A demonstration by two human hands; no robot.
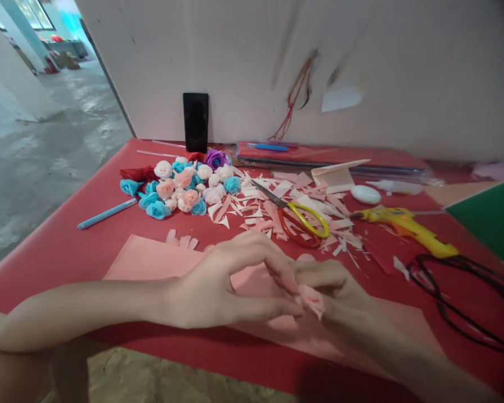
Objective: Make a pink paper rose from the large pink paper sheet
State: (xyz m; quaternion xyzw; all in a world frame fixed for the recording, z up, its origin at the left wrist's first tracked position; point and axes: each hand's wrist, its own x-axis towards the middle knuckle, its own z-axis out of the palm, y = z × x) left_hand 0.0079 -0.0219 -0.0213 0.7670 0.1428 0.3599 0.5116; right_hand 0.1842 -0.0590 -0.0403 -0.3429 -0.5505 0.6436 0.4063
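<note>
My left hand (pixel 231 285) and my right hand (pixel 331 288) meet low over the red table (pixel 54 252), above a pink paper sheet (pixel 151 260). Between their fingertips sits a small rolled pink paper flower (pixel 313 299). The left hand pinches it with thumb and fingers. Curled fingers of the right hand close on it from the other side. Beyond the hands lie scissors with yellow and red handles (pixel 298 218) on a scatter of pink paper scraps (pixel 273 207). A yellow glue gun (pixel 407 224) lies to the right.
A heap of finished paper roses (pixel 180 187) in white, pink, blue, red and purple lies at the back left. A blue pen (pixel 107 214) is beside it. A black phone (pixel 195 122) leans on the wall. Black cord (pixel 457 296) loops at right near a green sheet (pixel 491 218).
</note>
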